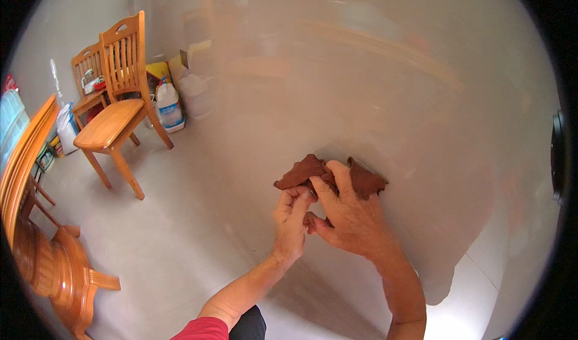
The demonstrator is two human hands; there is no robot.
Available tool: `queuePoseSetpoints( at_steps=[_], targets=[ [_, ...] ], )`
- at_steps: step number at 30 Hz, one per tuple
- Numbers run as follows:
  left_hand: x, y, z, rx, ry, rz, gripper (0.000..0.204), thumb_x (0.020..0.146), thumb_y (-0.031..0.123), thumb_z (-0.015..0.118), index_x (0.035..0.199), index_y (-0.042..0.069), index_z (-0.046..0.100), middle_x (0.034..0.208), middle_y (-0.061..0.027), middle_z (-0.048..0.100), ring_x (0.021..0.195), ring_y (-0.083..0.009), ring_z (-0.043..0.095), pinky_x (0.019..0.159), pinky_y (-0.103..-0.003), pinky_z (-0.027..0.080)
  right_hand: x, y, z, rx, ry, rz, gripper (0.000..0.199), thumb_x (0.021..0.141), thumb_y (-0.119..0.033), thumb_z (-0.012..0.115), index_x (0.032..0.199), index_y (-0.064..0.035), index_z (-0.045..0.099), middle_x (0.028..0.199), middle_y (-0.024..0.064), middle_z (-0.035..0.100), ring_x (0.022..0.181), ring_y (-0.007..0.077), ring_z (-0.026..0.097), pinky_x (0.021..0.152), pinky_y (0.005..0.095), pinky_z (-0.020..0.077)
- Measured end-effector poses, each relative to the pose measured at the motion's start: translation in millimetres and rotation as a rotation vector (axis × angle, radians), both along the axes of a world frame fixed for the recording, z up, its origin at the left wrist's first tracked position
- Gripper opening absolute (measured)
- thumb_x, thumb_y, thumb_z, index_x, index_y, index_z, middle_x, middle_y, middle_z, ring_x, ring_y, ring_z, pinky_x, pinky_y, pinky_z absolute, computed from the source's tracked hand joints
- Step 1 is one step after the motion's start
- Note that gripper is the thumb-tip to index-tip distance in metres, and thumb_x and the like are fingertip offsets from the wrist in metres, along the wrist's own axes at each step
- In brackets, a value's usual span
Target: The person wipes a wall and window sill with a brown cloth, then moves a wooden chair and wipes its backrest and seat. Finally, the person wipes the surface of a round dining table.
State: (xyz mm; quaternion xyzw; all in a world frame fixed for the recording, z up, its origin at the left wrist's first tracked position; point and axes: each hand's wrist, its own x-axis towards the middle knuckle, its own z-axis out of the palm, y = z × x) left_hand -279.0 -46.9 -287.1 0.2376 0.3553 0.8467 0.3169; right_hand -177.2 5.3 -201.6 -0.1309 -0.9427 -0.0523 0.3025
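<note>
A crumpled reddish-brown cloth (304, 170) lies against a large, glossy greyish panel near the middle of the head view. My left hand (291, 222) pinches the cloth's lower left part between bent fingers. From the right, my right hand (349, 216) grips it, with two fingers laid over its middle and the thumb tucked below. One flap of cloth sticks out beyond these fingers on the right. The two hands are close together, and the cloth folds partly hide the fingertips.
Wooden chairs (114, 123) stand at the upper left, beside a white jug with a blue label (170, 108). A carved wooden table base (60, 262) and curved tabletop edge (27, 165) fill the left side. The glossy panel (421, 129) mirrors blurred shapes. A dark fitting (557, 156) is at far right.
</note>
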Motion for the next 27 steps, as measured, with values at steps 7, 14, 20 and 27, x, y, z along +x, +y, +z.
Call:
queuePoseSetpoints(
  at_steps=[7,14,20,27],
  targets=[
    [-28,-3,4,0.084,-0.279,-0.432,0.032,0.090,0.031,0.058,0.112,0.010,0.052,0.095,-0.0030,0.062,0.076,-0.0155,0.060,0.058,-0.030,0.045,-27,25,19,-0.203,0.054,0.275,0.040,0.069,0.002,0.066,0.108,-0.0050,0.060,0.106,0.0114,0.050,0.086,0.0265,0.060,0.070,0.0365,0.0519],
    [-56,37,23,-0.055,0.186,0.200,0.018,0.090,0.019,0.058,0.101,0.005,0.060,0.104,-0.0074,0.060,0.098,-0.0192,0.055,0.081,-0.033,0.044,-26,29,18,0.120,0.185,0.253,0.039,0.068,-0.001,0.069,0.105,-0.0090,0.063,0.101,0.0086,0.051,0.082,0.0244,0.058,0.066,0.0343,0.0516],
    [-16,50,32,-0.337,0.821,0.385,0.035,0.084,0.025,0.063,0.111,0.005,0.055,0.124,-0.0153,0.045,0.115,-0.0298,0.042,0.089,-0.044,0.036,-26,27,18,0.050,0.255,0.276,0.036,0.064,0.003,0.063,0.099,-0.0046,0.064,0.100,0.0108,0.054,0.078,0.0219,0.057,0.066,0.0308,0.0510],
    [-54,88,119,-0.058,1.091,0.506,0.061,0.078,0.032,0.066,0.131,0.008,0.045,0.142,-0.0246,0.026,0.129,-0.0441,0.027,0.098,-0.058,0.027,30,11,85,0.791,0.477,-0.389,0.032,0.082,-0.015,0.051,0.112,-0.0052,0.053,0.109,0.0150,0.053,0.087,0.0305,0.053,0.077,0.0466,0.0434]
  ],
)
